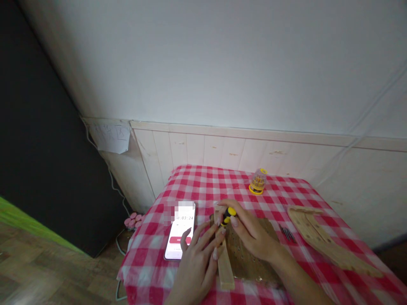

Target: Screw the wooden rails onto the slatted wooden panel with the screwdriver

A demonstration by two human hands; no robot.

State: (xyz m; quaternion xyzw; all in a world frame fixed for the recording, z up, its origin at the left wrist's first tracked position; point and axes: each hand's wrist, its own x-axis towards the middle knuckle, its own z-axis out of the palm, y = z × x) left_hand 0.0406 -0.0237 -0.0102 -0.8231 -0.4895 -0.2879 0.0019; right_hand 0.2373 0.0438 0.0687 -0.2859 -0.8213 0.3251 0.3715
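My right hand [251, 233] is closed around a black and yellow screwdriver [229, 214], whose handle stands over a pale wooden strip [226, 271]. The shaft and tip are hidden by my fingers. My left hand [199, 258] grips the strip from its left side, with its index fingertip beside the lower end of the handle and its outer fingers spread. Beneath the strip and my right hand lies a brown board [251, 267] with small marks or holes. Whether a screw sits under the screwdriver, I cannot tell.
A phone [179, 250] showing a timer lies left of my left hand. Toward the back stands a clear-topped yellow bit case [257, 183]. Several dark screws [288, 234] and curved wooden pieces [327, 243] lie at right on the checked tablecloth [146, 245]. A wall [222, 150] borders the table's back.
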